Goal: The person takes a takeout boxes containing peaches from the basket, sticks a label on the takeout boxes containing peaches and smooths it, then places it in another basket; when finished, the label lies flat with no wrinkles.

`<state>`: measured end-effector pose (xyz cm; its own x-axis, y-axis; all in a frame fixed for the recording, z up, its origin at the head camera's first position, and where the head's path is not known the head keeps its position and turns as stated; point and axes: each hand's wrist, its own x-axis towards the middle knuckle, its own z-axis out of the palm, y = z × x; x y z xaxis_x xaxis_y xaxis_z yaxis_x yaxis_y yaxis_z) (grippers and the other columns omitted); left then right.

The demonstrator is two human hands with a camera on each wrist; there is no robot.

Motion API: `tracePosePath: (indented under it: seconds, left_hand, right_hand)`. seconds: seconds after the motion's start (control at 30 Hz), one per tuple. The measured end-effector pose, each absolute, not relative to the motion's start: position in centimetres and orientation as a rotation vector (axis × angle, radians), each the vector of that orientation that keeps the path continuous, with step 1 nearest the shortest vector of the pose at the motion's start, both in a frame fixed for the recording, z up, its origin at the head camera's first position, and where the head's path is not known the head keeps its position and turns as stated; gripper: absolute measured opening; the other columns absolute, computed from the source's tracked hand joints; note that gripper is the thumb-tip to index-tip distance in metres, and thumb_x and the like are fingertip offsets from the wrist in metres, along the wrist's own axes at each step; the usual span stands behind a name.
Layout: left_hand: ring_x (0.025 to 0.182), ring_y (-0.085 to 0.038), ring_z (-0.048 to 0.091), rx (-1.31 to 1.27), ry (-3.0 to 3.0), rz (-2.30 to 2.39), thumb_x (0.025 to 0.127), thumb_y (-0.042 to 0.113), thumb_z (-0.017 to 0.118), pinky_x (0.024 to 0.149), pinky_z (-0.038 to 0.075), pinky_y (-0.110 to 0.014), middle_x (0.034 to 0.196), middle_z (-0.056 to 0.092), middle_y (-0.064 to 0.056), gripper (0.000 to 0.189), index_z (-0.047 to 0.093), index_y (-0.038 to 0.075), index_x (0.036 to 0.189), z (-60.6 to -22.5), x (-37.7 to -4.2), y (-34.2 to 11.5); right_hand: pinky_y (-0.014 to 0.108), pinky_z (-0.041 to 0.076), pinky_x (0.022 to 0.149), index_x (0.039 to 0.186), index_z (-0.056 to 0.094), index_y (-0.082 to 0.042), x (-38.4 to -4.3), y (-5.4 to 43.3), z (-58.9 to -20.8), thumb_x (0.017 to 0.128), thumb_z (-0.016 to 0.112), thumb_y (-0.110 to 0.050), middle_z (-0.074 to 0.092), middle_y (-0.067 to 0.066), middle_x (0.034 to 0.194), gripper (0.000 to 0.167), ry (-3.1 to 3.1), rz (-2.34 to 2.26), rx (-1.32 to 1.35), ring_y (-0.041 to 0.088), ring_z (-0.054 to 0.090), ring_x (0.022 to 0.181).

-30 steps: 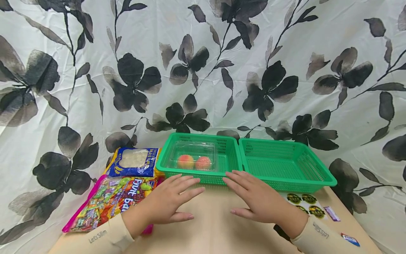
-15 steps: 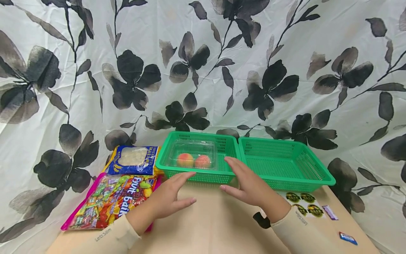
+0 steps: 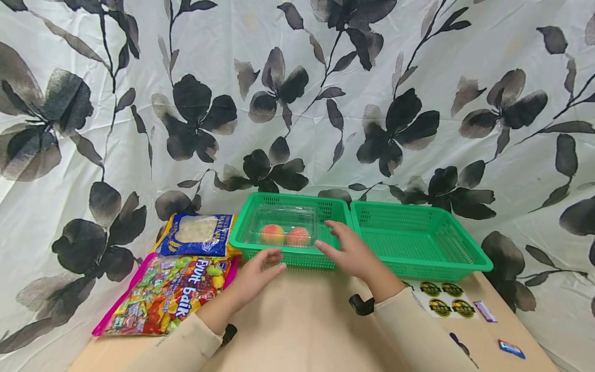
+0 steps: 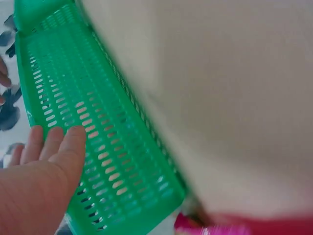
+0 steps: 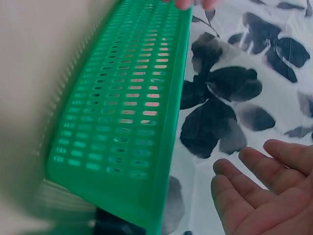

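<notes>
In the head view, my left hand [image 3: 253, 277] hovers near the front wall of the left green basket [image 3: 304, 258], fingers slightly bent and holding nothing. My right hand [image 3: 349, 254] is at that basket's front right, its fingertips overlapping the rim, thumb apart from the fingers. Inside the basket sits a clear plastic box [image 3: 284, 214] with two peaches [image 3: 272, 234] in it. In the left wrist view, the left hand [image 4: 44, 171] is beside the perforated basket wall [image 4: 112, 142]. The right wrist view has the right hand [image 5: 274, 186] with fingers spread, apart from the basket [image 5: 112, 98].
A second green basket [image 3: 418, 271] stands against the first on its right. To the left lie a candy bag [image 3: 172, 294] and a blue-and-yellow packet [image 3: 197, 235]. Round stickers [image 3: 446, 299], a purple wrapper [image 3: 485, 311] and a blue packet [image 3: 511, 349] lie at right. A floral cloth [image 3: 297, 103] hangs behind.
Both hands have moved forward to the left basket; the right hand also shifted left, its fingertips reaching over the basket's rim. The box and peaches have stayed put.
</notes>
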<state>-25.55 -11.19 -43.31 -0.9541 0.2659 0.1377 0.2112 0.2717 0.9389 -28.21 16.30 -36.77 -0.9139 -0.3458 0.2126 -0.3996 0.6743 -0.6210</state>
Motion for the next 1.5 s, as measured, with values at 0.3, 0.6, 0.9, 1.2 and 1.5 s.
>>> tracePosePath:
  seconds: [0.3,0.6,0.9,1.2,1.5]
  left_hand:
    - [0.143,-0.045,0.043,0.234,2.065,2.149,0.106,0.037,0.055,0.117,0.034,-0.062,0.152,0.046,-0.029,0.061,0.041,-0.006,0.147,-43.7,-26.5,-10.7]
    - [0.137,-0.041,0.051,-0.091,1.88,2.361,0.103,0.044,0.058,0.115,0.042,-0.054,0.145,0.051,-0.028,0.061,0.047,-0.006,0.135,-44.4,-26.9,-10.1]
    - [0.12,-0.037,0.065,-0.364,1.814,2.609,0.104,0.031,0.059,0.101,0.056,-0.041,0.129,0.061,-0.028,0.048,0.042,-0.003,0.133,-45.2,-28.7,-9.8]
    - [0.091,-0.02,0.075,-0.551,1.7,2.771,0.101,0.019,0.065,0.093,0.06,-0.04,0.098,0.075,-0.015,0.028,0.054,-0.001,0.117,-45.9,-29.9,-9.1]
    - [0.085,-0.015,0.074,-0.539,1.672,2.807,0.1,0.016,0.066,0.087,0.061,-0.034,0.091,0.074,-0.009,0.027,0.054,-0.001,0.117,-45.7,-30.0,-9.5]
  right_hand:
    - [0.056,0.044,0.112,0.156,0.039,-0.007,-31.9,15.9,-37.0,0.099,0.056,-0.062,0.046,0.014,0.158,0.081,-2.84,1.174,0.471,0.036,0.05,0.141]
    - [0.059,0.038,0.116,0.156,0.04,-0.005,-35.3,15.5,-37.2,0.098,0.054,-0.064,0.042,0.017,0.16,0.083,-2.96,1.267,0.267,0.038,0.042,0.146]
    - [0.046,0.051,0.096,0.159,0.034,-0.007,-37.1,14.6,-37.4,0.098,0.059,-0.059,0.061,0.011,0.112,0.084,-2.949,1.642,-0.018,0.018,0.06,0.076]
    - [0.038,0.051,0.087,0.161,0.022,-0.006,-37.6,13.5,-38.3,0.099,0.064,-0.046,0.039,0.021,0.155,0.085,-2.855,1.903,-0.234,0.012,0.044,0.064]
    - [0.039,0.061,0.075,0.151,0.041,-0.004,-39.1,11.4,-39.6,0.098,0.068,-0.033,0.056,0.019,0.123,0.066,-2.759,2.018,-0.416,0.028,0.064,0.082]
